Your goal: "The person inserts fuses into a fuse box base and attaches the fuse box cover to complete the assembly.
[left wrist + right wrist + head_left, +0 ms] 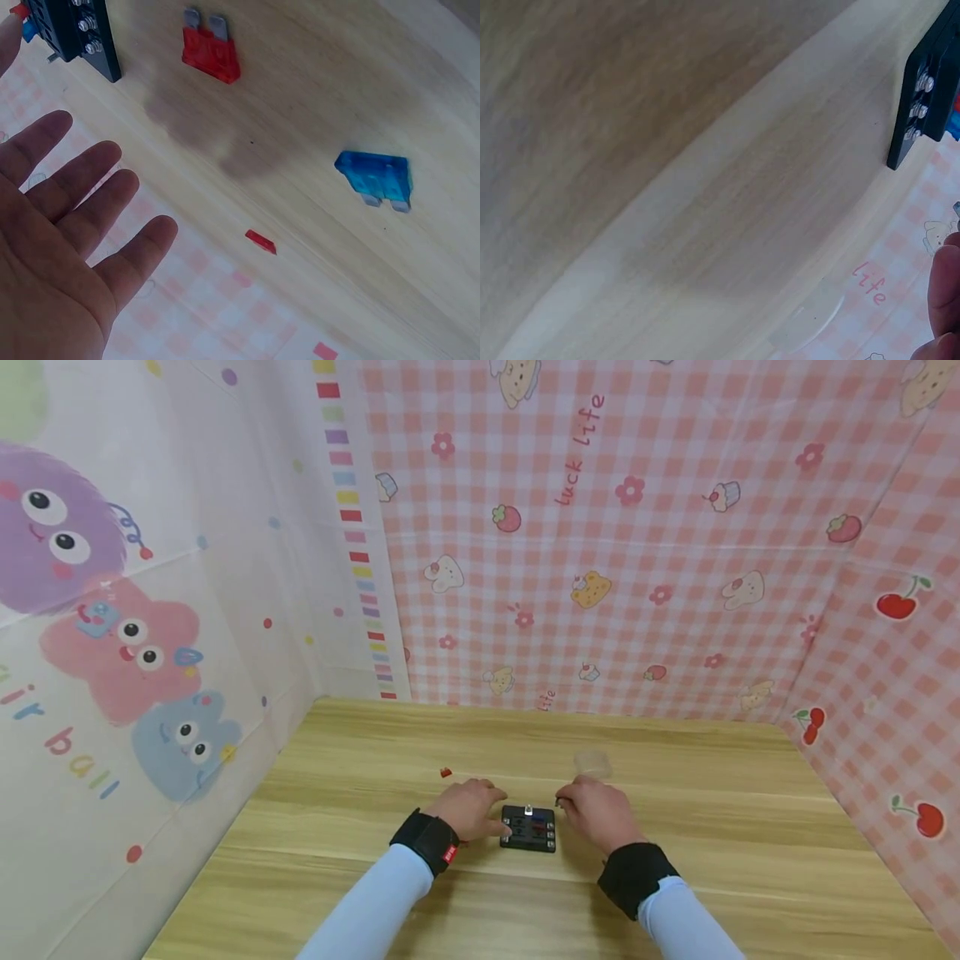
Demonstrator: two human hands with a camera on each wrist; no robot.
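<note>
Centrally, toward the table's (315, 860) near edge, the black fuse block (529, 829) lies between both hands. Left hand (471, 808) rests beside it, fingers spread loosely; the right hand's (596, 814) grip cannot be told. A red fuse (211, 52), blue fuse (375, 176) and small red piece (446, 772) lie leftward on open wood.

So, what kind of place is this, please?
Probably a small tabletop recording booth: a wooden table enclosed by cartoon-printed cloths, with a black fuse block and loose blade fuses between the person's hands.
</note>
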